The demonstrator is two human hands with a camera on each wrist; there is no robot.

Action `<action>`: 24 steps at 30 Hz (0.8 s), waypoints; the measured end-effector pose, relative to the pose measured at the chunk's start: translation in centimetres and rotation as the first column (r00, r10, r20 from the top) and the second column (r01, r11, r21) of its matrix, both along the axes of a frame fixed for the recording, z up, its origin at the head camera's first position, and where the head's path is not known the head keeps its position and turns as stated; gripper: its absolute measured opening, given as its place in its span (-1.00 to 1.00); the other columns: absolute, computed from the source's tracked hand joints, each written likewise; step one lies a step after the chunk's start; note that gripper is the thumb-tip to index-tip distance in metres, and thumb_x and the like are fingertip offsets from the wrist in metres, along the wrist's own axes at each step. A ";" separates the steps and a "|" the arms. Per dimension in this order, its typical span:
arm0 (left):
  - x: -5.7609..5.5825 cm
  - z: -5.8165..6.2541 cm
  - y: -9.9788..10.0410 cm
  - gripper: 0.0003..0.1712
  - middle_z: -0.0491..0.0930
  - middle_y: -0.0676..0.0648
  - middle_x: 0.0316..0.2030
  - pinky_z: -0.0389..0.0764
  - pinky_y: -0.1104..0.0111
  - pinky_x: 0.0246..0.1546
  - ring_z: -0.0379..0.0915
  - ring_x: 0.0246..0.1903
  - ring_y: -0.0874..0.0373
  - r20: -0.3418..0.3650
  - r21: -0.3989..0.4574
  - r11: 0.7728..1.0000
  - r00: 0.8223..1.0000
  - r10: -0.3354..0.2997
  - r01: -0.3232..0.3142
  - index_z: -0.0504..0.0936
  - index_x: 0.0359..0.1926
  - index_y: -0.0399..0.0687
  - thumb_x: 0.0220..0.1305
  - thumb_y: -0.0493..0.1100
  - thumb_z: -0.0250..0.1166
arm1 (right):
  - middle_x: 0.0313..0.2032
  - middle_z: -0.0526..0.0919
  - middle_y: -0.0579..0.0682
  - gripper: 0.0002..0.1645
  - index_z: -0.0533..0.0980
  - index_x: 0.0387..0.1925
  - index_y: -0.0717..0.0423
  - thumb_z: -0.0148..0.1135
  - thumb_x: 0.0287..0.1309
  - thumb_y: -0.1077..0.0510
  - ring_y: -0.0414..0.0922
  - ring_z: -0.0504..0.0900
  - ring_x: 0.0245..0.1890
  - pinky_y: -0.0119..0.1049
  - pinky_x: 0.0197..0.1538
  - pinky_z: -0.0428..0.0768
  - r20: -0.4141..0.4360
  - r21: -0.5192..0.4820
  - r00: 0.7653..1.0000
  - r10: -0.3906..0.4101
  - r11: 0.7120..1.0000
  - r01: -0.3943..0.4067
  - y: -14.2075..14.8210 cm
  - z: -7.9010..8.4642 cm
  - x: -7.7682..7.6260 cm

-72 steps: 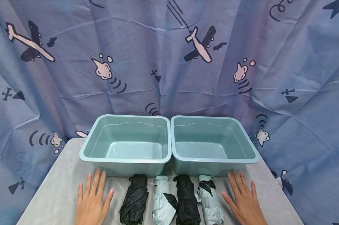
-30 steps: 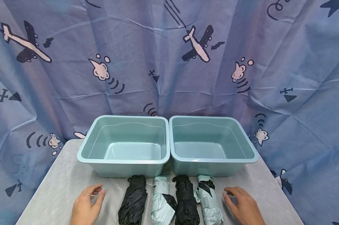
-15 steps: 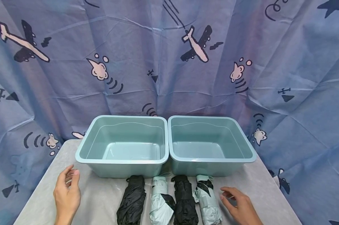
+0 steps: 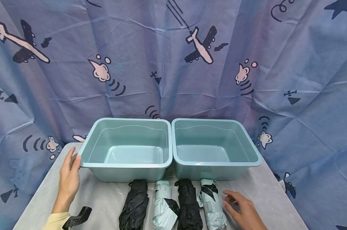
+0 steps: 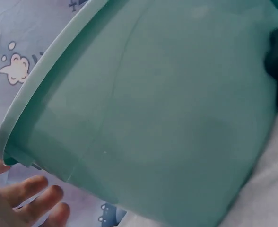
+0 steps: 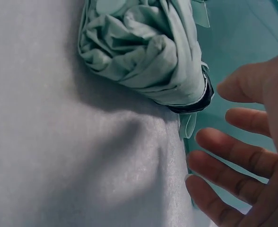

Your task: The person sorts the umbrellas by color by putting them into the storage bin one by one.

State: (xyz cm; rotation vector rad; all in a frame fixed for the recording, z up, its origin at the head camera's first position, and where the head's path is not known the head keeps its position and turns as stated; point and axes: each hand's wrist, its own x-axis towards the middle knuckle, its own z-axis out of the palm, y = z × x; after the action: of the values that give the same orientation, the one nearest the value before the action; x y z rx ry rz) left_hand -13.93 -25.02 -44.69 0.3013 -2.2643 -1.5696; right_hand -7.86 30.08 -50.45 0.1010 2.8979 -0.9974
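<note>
- Left hand [image 4: 68, 182]: at front-left corner of left bin [image 4: 124, 165], thumb by the rim, other fingers outside and below it. Loose, nothing grasped; contact couldn't be confirmed. Placement probably suited steadying or taking that rim.
- Right hand [image 4: 242, 209]: released, fingers loosely bent, just beside right pale umbrella [image 4: 213, 207], apart from it. Probably kept there for easy reach.
- Left bin and right bin [image 4: 219, 164]: side by side on table [image 4: 101, 198], openings up, rims touching or nearly. Likely set so both interiors faced the person.
- Umbrellas, folded: in front of bins, lengthwise toward the person. Order from left: left black umbrella [image 4: 135, 203], left pale umbrella [image 4: 164, 214], second black umbrella [image 4: 188, 207], right pale umbrella. Colours alternated, presumably arranged on purpose; row sat between the hands, likely for access from either side.
- Counts: 2 bins; 4 umbrellas (2 black, 2 pale green with dark patches); 2 hands; 1 patterned curtain [image 4: 133, 80] behind.
</note>
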 end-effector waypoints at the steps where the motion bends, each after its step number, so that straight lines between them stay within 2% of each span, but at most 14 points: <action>1: -0.3 0.1 -0.1 -0.35 0.14 -0.39 0.48 0.24 0.25 0.34 0.24 0.35 0.04 0.006 0.018 0.999 1.000 -0.028 0.027 -0.01 0.63 0.00 0.65 0.02 -0.17 | -0.21 0.66 -0.15 -0.54 0.60 0.14 0.11 0.43 0.24 0.08 -0.20 0.60 -0.25 -0.19 -0.18 0.64 0.008 -0.002 1.000 0.002 1.000 -0.002 -0.1 0.0 0.0; 3: -0.8 0.3 -0.3 -0.33 0.00 -0.31 0.55 0.06 0.05 0.46 0.00 0.47 -0.18 0.023 0.056 0.995 0.996 -0.081 0.079 -0.09 0.64 0.03 0.66 0.05 -0.22 | -0.19 0.65 -0.15 -0.50 0.59 0.17 0.09 0.44 0.23 0.04 -0.21 0.58 -0.24 -0.19 -0.17 0.63 0.027 -0.005 1.000 0.011 1.000 -0.011 -0.2 0.0 -0.1; 4: -1.1 0.3 -0.4 -0.33 -0.07 -0.27 0.57 -0.04 -0.02 0.48 -0.10 0.50 -0.23 0.025 0.074 0.992 0.994 -0.109 0.107 -0.12 0.64 0.04 0.66 0.06 -0.25 | -0.18 0.64 -0.14 -0.47 0.58 0.19 0.09 0.44 0.23 0.01 -0.21 0.57 -0.23 -0.19 -0.16 0.63 0.042 -0.012 0.999 0.016 1.000 -0.015 -0.3 0.0 -0.2; 6: -1.6 0.3 -0.5 -0.33 -0.15 -0.19 0.60 -0.17 -0.05 0.50 -0.23 0.53 -0.18 0.017 0.108 0.982 0.987 -0.158 0.155 -0.15 0.64 0.04 0.66 0.08 -0.28 | -0.15 0.63 -0.13 -0.41 0.55 0.23 0.07 0.44 0.22 -0.04 -0.20 0.55 -0.21 -0.17 -0.16 0.62 0.071 -0.034 0.997 0.027 0.999 -0.025 -0.4 0.0 -0.2; 7: -1.8 0.2 -0.6 -0.33 -0.17 -0.16 0.60 -0.18 0.03 0.51 -0.25 0.54 -0.13 0.011 0.123 0.977 0.984 -0.175 0.172 -0.15 0.64 0.04 0.66 0.08 -0.29 | -0.13 0.63 -0.11 -0.37 0.53 0.26 0.05 0.43 0.22 -0.07 -0.19 0.55 -0.19 -0.17 -0.16 0.62 0.088 -0.053 0.995 0.035 0.998 -0.030 -0.4 0.0 -0.2; 10: -2.4 0.0 -0.7 -0.33 -0.17 -0.15 0.61 -0.11 0.32 0.49 -0.23 0.54 0.02 -0.012 0.181 0.962 0.978 -0.206 0.205 -0.15 0.64 0.04 0.66 0.08 -0.29 | -0.03 0.62 -0.03 -0.29 0.48 0.34 0.02 0.42 0.22 -0.12 -0.14 0.57 -0.15 -0.16 -0.18 0.62 0.134 -0.138 0.989 0.056 0.990 -0.038 -0.3 0.0 -0.2; 12: -2.7 -0.1 -0.7 -0.33 -0.17 -0.17 0.60 -0.02 0.53 0.40 -0.19 0.52 0.10 -0.029 0.220 0.952 0.977 -0.211 0.213 -0.13 0.64 0.00 0.66 0.07 -0.29 | 0.03 0.61 0.03 -0.25 0.45 0.38 0.00 0.41 0.23 -0.13 -0.10 0.59 -0.11 -0.17 -0.19 0.62 0.155 -0.192 0.985 0.079 0.980 -0.048 -0.2 -0.1 -0.2; 14: -2.8 -0.3 -0.8 -0.32 -0.18 -0.20 0.60 0.06 0.64 0.31 -0.16 0.51 0.13 -0.051 0.258 0.940 0.975 -0.217 0.222 -0.13 0.64 -0.03 0.66 0.08 -0.28 | 0.07 0.60 0.07 -0.22 0.41 0.42 0.00 0.39 0.25 -0.14 -0.07 0.59 -0.10 -0.19 -0.21 0.62 0.168 -0.239 0.980 0.110 0.969 -0.067 -0.1 -0.2 -0.3; 20: -3.1 -0.5 -0.7 -0.30 -0.17 -0.19 0.60 0.14 0.61 0.31 -0.13 0.52 0.11 -0.090 0.328 0.913 0.970 -0.227 0.244 -0.08 0.63 -0.06 0.66 0.11 -0.25 | 0.02 0.54 0.09 -0.20 0.32 0.49 0.02 0.34 0.32 -0.08 -0.07 0.54 -0.19 -0.26 -0.25 0.60 0.193 -0.339 0.954 0.230 0.928 -0.155 0.2 -0.6 -0.8; 24: -3.2 -0.6 -0.5 -0.30 -0.15 -0.18 0.60 0.15 0.60 0.32 -0.12 0.52 0.10 -0.097 0.331 0.912 0.970 -0.221 0.241 -0.06 0.62 -0.08 0.66 0.11 -0.26 | -0.10 0.47 0.08 -0.21 0.31 0.50 0.00 0.34 0.33 -0.06 -0.08 0.43 -0.28 -0.28 -0.29 0.56 0.191 -0.356 0.937 0.293 0.910 -0.212 0.0 -0.8 -1.2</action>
State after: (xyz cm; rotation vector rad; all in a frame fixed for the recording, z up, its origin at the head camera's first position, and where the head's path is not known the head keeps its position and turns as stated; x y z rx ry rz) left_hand -17.14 -25.49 -45.31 0.0736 -2.0360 -2.0694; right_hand -9.03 30.10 -51.24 -0.1628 2.4087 -1.2992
